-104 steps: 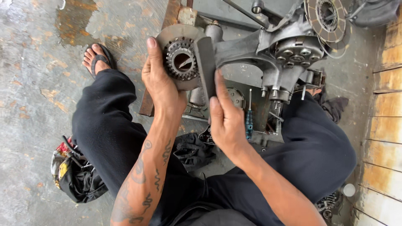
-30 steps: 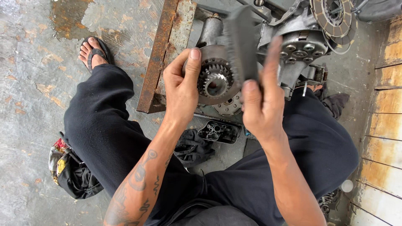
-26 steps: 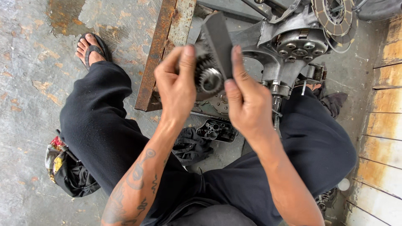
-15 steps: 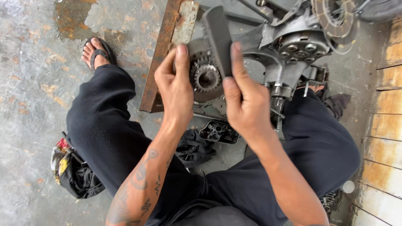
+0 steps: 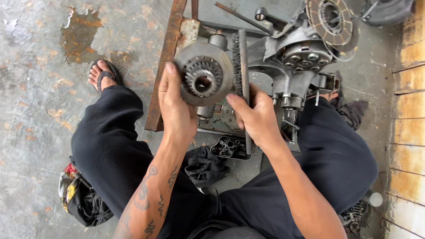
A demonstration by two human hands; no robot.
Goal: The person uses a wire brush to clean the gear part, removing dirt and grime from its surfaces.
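Observation:
My left hand (image 5: 176, 108) grips a round metal disc with a toothed gear hub (image 5: 203, 79), its gear face turned up toward me. My right hand (image 5: 255, 118) holds a long wire brush (image 5: 241, 66) by its handle, the bristle head standing upright beside the disc's right edge. Both hands are raised over my lap, in front of an engine casing (image 5: 290, 59) that stands on the concrete floor. I am seated with black trousers and a sandalled foot (image 5: 102, 76) stretched out to the left.
A rusty steel angle bar (image 5: 164, 66) lies under the engine. A brown clutch plate (image 5: 331, 20) sits at the top right. A small black metal part (image 5: 231, 147) and a dark rag (image 5: 203, 163) lie between my legs. A dark bag (image 5: 79, 197) rests lower left; yellowed tiles (image 5: 409, 110) line the right.
The disc has turned so its gear face points up at me, and the brush has swung upright to the disc's right edge. Both hands dropped slightly lower.

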